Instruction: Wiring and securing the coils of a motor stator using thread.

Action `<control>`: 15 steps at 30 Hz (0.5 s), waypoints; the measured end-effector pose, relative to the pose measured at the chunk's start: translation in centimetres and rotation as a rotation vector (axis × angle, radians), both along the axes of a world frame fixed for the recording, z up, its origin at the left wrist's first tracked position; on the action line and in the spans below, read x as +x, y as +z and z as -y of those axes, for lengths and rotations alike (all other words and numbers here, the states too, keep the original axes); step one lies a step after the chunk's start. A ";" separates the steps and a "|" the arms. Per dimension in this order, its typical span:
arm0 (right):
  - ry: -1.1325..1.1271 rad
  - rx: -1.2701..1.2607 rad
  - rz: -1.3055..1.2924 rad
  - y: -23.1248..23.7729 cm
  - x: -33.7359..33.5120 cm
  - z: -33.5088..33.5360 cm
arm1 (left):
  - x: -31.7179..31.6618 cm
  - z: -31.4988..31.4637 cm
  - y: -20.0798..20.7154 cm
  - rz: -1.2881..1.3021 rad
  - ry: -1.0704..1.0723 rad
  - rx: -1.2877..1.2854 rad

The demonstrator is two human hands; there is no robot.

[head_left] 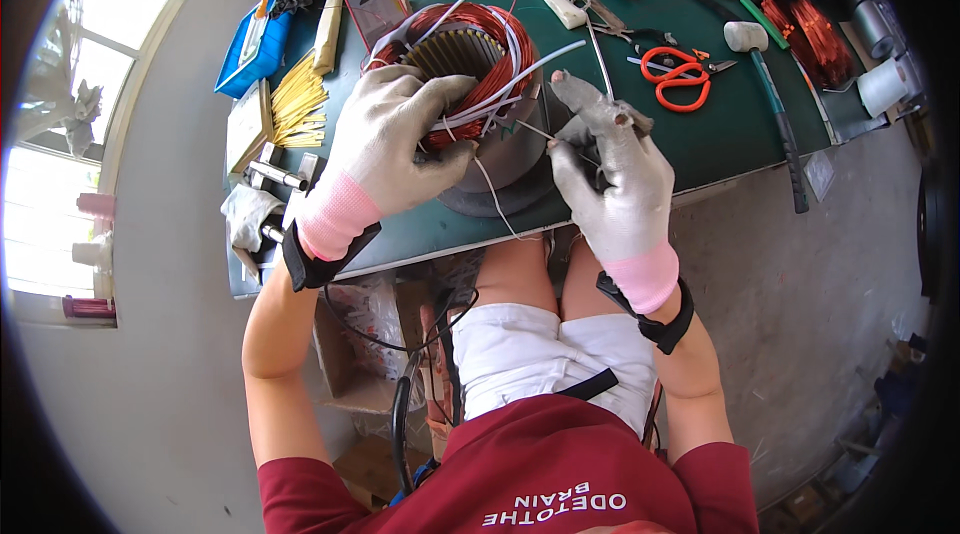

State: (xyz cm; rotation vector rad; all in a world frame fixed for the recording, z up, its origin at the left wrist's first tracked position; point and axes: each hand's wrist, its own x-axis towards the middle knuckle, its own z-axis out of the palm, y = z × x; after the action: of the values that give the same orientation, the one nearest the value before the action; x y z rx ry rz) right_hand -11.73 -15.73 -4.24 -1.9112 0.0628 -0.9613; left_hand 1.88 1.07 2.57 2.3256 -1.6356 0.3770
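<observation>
Copper-wound stator [470, 64] near the table [720, 134] front edge; left hand [395, 139] grips its windings, right hand [605, 169] pinches a white cord [490, 184]; open table surface lies rightward toward the orange scissors [678, 74].

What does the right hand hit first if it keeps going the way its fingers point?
The right hand points up the picture, away from the person. Just past its fingertips are the white lead wires beside the motor stator; probably those first, though depth is unclear.
</observation>
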 end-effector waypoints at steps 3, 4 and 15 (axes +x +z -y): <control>-0.073 -0.133 0.045 0.0 0.8 -0.5 | -0.1 0.2 -0.1 -0.029 -0.005 -0.025; -0.086 -0.152 0.056 0.2 0.9 -0.8 | 0.0 0.2 -0.2 -0.027 0.000 -0.035; -0.184 -0.376 0.310 -1.6 4.3 -4.4 | 0.2 0.6 0.0 0.086 -0.040 -0.023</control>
State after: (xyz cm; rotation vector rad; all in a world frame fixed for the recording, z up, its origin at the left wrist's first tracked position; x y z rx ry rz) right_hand -7.40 -11.36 -5.85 -2.0939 -0.1350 -1.4676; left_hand 2.06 0.48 2.61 2.2862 -1.7048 0.4911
